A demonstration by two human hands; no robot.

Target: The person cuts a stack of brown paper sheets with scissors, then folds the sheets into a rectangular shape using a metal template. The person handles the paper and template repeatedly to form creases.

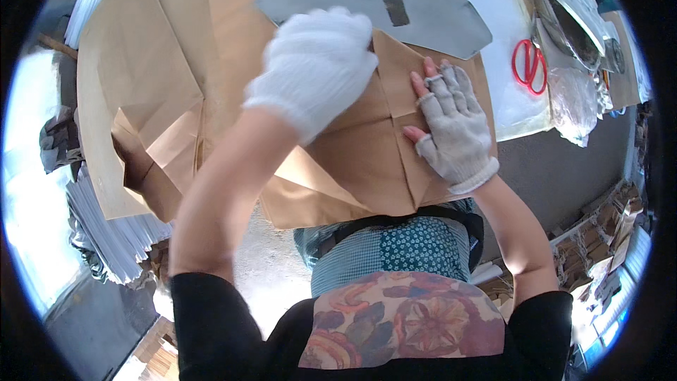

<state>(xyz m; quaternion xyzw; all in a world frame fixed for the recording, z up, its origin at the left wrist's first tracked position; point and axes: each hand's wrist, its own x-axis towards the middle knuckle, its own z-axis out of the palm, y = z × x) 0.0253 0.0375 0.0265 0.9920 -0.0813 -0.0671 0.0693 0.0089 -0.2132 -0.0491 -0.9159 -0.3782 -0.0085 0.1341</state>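
My left hand (317, 63), in a white knit glove, is curled into a fist over the folded brown paper (352, 148). Its fingertips are turned under, so whatever they grip is hidden. To its right, my right hand (455, 120) lies flat on the same paper with its fingers spread. That glove is greyish white, and bare fingertips poke out of it. Just beyond both hands rests a long grey flat plate (451, 21) with angled ends and a dark rectangular patch. Creases cross the paper between my hands.
Another brown paper piece (169, 141) with a raised, open fold lies at the left. Red-handled scissors (529, 67) and a clear plastic bag (572, 102) sit on the right side. Stacked white sheets (116, 226) stand lower left, by the table's edge.
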